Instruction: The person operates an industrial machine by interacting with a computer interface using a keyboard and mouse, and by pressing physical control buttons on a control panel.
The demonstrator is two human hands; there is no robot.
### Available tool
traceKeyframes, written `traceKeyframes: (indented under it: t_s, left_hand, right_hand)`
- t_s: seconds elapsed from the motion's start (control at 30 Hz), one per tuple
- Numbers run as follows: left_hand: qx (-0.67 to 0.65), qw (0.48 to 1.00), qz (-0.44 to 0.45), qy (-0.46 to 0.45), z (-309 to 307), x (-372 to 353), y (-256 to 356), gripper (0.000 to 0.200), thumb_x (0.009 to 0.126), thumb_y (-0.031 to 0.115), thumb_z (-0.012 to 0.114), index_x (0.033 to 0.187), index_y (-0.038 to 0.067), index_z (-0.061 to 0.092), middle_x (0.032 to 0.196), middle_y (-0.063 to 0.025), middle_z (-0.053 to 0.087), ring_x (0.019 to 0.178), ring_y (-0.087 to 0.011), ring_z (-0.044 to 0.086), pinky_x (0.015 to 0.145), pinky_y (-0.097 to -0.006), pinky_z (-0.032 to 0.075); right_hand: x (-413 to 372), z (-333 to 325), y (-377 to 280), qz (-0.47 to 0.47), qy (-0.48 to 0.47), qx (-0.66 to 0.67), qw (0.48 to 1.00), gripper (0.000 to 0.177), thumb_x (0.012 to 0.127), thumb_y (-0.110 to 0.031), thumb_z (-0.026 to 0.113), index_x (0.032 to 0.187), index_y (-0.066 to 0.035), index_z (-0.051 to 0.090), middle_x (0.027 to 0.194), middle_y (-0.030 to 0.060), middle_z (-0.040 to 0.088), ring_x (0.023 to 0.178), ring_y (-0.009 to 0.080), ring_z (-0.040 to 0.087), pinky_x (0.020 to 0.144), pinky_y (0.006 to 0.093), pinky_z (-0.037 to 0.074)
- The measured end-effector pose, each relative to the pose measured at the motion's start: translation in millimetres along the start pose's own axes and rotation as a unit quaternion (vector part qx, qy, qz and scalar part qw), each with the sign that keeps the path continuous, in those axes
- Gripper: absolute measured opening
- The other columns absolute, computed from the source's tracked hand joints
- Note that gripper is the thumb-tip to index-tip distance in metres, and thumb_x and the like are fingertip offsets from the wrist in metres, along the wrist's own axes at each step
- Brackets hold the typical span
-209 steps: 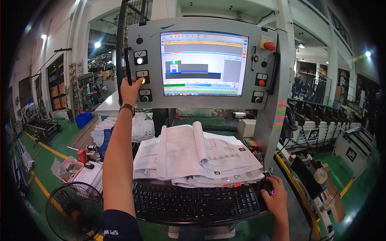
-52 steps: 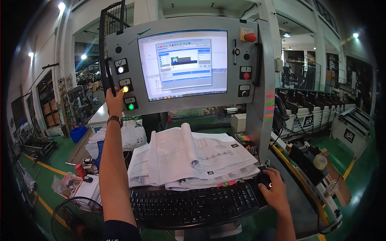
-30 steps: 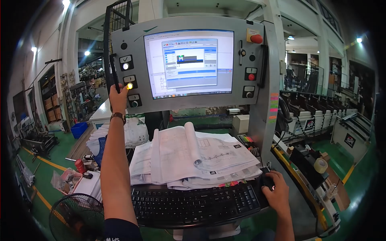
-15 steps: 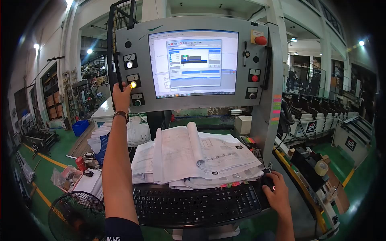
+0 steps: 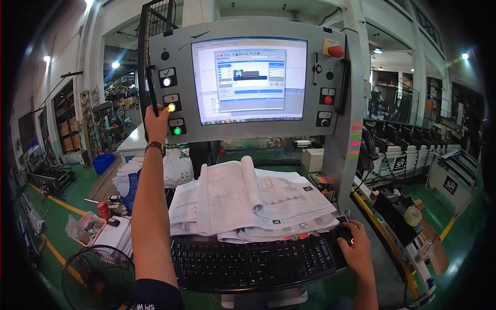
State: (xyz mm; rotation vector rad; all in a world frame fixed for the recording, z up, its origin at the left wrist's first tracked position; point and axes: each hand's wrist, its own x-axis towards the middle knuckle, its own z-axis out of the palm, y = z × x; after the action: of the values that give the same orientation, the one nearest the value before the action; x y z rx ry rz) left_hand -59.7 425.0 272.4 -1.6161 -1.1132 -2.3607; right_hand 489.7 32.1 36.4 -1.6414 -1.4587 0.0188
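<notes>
My left hand point(image 5: 156, 124) is raised to the left edge of a grey control panel point(image 5: 248, 133). Its fingers wrap round the black handle point(image 5: 151, 85) there, while the thumb reaches the lit yellow button point(image 5: 172, 107). Just below, a green button point(image 5: 177, 131) glows; a white one point(image 5: 166, 81) is lit above. The monitor point(image 5: 289, 67) set in the panel displays a program window with a coloured drawing. Down at the right, my right hand point(image 5: 356, 245) is closed over a dark computer mouse point(image 5: 342, 232), which is partly hidden by the fingers. A black keyboard point(image 5: 253, 263) lies to its left.
Stacked paper drawings point(image 5: 279, 199) cover the desk behind the keyboard. A red emergency stop point(image 5: 336, 51) sits at the panel's upper right. A black fan point(image 5: 98, 279) stands at lower left, near a pink tray point(image 5: 85, 230). Machinery point(image 5: 403, 160) occupies the right.
The green button below my left thumb was dark and is now lit. Both hands keep their places on the handle and the mouse.
</notes>
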Motion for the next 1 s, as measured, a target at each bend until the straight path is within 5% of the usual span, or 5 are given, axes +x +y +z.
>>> traceKeyframes:
  t_s: [1.0]
  left_hand:
    - [-0.006,1.000,-0.010,-0.005,-1.2,-0.2,2.0,0.032,0.092,0.020,0.087,0.112,0.005,0.067,0.088,0.0032,0.061,0.078,-0.0087,0.057,0.072,-0.0284,0.049]
  right_hand:
    - [0.4,1.5,4.2,-0.021,0.008,-0.012,1.000,0.058,0.090,-0.021,0.083,0.141,-0.001,0.066,0.154,0.0244,0.057,0.139,0.0468,0.061,0.113,0.0507,0.051]
